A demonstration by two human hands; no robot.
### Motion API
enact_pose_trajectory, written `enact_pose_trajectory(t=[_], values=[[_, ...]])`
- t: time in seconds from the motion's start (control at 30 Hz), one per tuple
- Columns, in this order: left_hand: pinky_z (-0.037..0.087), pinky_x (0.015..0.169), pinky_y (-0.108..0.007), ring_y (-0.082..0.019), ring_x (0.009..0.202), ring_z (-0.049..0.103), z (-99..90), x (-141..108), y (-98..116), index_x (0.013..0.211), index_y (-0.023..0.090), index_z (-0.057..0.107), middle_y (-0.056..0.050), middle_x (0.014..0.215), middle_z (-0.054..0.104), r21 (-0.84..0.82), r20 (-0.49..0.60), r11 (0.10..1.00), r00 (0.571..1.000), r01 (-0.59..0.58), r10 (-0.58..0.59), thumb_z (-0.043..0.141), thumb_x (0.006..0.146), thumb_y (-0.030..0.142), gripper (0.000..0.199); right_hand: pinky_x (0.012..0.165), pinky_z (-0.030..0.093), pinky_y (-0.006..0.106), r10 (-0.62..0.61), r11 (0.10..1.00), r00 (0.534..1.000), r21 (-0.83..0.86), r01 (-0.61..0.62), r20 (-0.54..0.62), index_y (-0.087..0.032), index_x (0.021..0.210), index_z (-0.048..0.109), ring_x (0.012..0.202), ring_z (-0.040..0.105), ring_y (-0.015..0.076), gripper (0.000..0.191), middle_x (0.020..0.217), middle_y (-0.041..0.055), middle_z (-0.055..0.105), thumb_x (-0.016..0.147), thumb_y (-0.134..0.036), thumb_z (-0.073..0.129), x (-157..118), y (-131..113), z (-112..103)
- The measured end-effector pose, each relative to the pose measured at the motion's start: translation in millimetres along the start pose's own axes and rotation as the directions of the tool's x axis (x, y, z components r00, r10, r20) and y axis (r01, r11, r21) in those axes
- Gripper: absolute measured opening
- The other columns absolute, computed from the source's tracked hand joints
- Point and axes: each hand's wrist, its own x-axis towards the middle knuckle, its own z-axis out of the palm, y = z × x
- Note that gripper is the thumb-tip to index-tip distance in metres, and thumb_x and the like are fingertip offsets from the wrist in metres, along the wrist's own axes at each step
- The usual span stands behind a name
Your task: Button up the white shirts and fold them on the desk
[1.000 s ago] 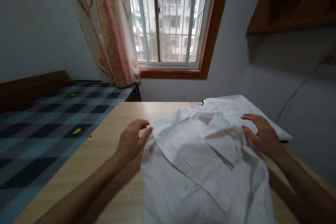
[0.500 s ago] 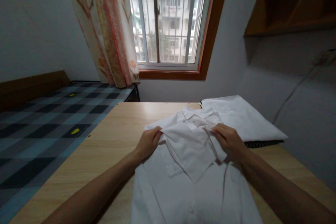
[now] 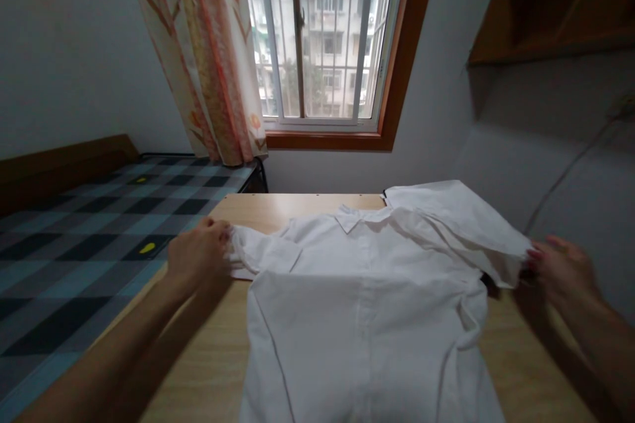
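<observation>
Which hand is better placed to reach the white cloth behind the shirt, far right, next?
The right hand, I'd say: it is nearer the white cloth, while the left hand is across the shirt. Both seem to grip sleeves, so it would likely have to let go first.

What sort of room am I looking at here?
Probably a bedroom, though I can't be certain: there is a low bed in blue-and-black checked fabric, a cream-and-red tulip-patterned cloth curtain and an angular brown wooden wall shelf.
</observation>
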Motion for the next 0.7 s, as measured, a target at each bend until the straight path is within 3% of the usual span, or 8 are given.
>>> enact_pose_trajectory(t=[0.1, 0.13, 0.2, 0.27, 0.33, 0.43, 0.53, 0.7], values=[[0.038, 0.088, -0.045, -0.034, 0.110, 0.053, -3.7, -3.3, 41.6, 0.106, 0.015, 0.066, -0.019, 0.123, 0.058, 0.083, -0.037, 0.980, 0.983, -0.179, 0.182, 0.046, 0.085, 0.018, 0.029, 0.076, 0.050, 0.052, -0.031, 0.999, 0.956, -0.049, 0.017, -0.292, -0.020, 0.127, 0.054, 0.107, 0.058, 0.0401, 0.061, 0.126, 0.0273, 0.052, 0.078, -0.055, 0.062, -10.0, -45.1, 0.3], [0.034, 0.095, -0.048, -0.035, 0.119, 0.047, -1.8, -2.2, 59.5, 0.113, 0.017, 0.064, -0.018, 0.131, 0.054, 0.038, -0.059, 0.972, 0.971, -0.231, 0.233, 0.048, 0.085, 0.017, 0.032, 0.084, 0.048, 0.052, -0.158, 0.987, 0.959, -0.080, 0.143, -0.237, -0.021, 0.129, 0.052, 0.114, 0.054, 0.0384, 0.056, 0.132, 0.0244, 0.048, 0.082, -0.053, 0.058, -15.1, -64.9, 6.3], [0.031, 0.101, -0.048, -0.032, 0.125, 0.044, 7.5, 0.8, 98.9, 0.119, 0.020, 0.061, -0.015, 0.138, 0.051, -0.126, -0.010, 0.928, 0.936, -0.350, 0.351, 0.051, 0.086, 0.024, 0.035, 0.091, 0.046, 0.052, -0.390, 0.915, 0.919, -0.091, 0.394, 0.052, -0.023, 0.122, 0.056, 0.113, 0.054, 0.0354, 0.042, 0.121, 0.0184, 0.057, 0.089, -0.048, 0.049, -27.3, -103.8, 30.3], [0.036, 0.099, -0.044, -0.030, 0.122, 0.048, 22.6, 1.7, 140.2, 0.122, 0.021, 0.059, -0.013, 0.134, 0.055, -0.303, 0.111, 0.843, 0.862, -0.444, 0.494, 0.050, 0.089, 0.039, 0.039, 0.095, 0.044, 0.052, -0.543, 0.821, 0.777, 0.005, 0.572, 0.320, -0.020, 0.115, 0.059, 0.107, 0.057, 0.0333, 0.036, 0.112, 0.0146, 0.062, 0.088, -0.043, 0.050, -40.3, -133.7, 69.5], [0.039, 0.095, -0.044, -0.031, 0.117, 0.052, 39.7, -1.4, 179.1, 0.121, 0.017, 0.059, -0.015, 0.128, 0.058, -0.391, 0.188, 0.780, 0.787, -0.489, 0.588, 0.050, 0.088, 0.047, 0.045, 0.100, 0.041, 0.048, -0.536, 0.781, 0.630, 0.045, 0.623, 0.562, -0.018, 0.122, 0.055, 0.115, 0.054, 0.0304, 0.039, 0.123, 0.0141, 0.060, 0.088, -0.034, 0.051, -51.6, -149.0, 117.8], [0.038, 0.094, -0.046, -0.032, 0.109, 0.054, 60.9, -11.2, 220.1, 0.109, 0.012, 0.061, -0.018, 0.115, 0.061, -0.342, 0.144, 0.789, 0.802, -0.510, 0.580, 0.050, 0.088, 0.040, 0.036, 0.103, 0.037, 0.038, -0.335, 0.807, 0.521, -0.046, 0.589, 0.785, -0.014, 0.130, 0.050, 0.125, 0.047, 0.0261, 0.046, 0.137, 0.0150, 0.052, 0.085, -0.022, 0.054, -61.9, -147.0, 184.9], [0.040, 0.092, -0.042, -0.029, 0.108, 0.053, 73.4, -18.8, 228.9, 0.103, 0.014, 0.061, -0.015, 0.112, 0.061, -0.362, 0.091, 0.787, 0.821, -0.499, 0.563, 0.044, 0.092, 0.032, 0.027, 0.096, 0.039, 0.035, -0.230, 0.833, 0.542, -0.124, 0.538, 0.808, -0.013, 0.110, 0.062, 0.114, 0.054, 0.0249, 0.029, 0.122, 0.0163, 0.061, 0.083, -0.016, 0.054, -64.5, -132.5, 224.8], [0.039, 0.095, -0.040, -0.026, 0.111, 0.052, 77.3, -16.5, 205.4, 0.103, 0.017, 0.061, -0.012, 0.117, 0.060, -0.445, 0.094, 0.789, 0.853, -0.425, 0.513, 0.050, 0.090, 0.035, 0.025, 0.082, 0.042, 0.031, -0.223, 0.884, 0.603, -0.103, 0.457, 0.766, -0.014, 0.084, 0.063, 0.091, 0.058, 0.0197, 0.021, 0.095, 0.0103, 0.065, 0.090, -0.022, 0.045, -69.5, -130.0, 243.6]])
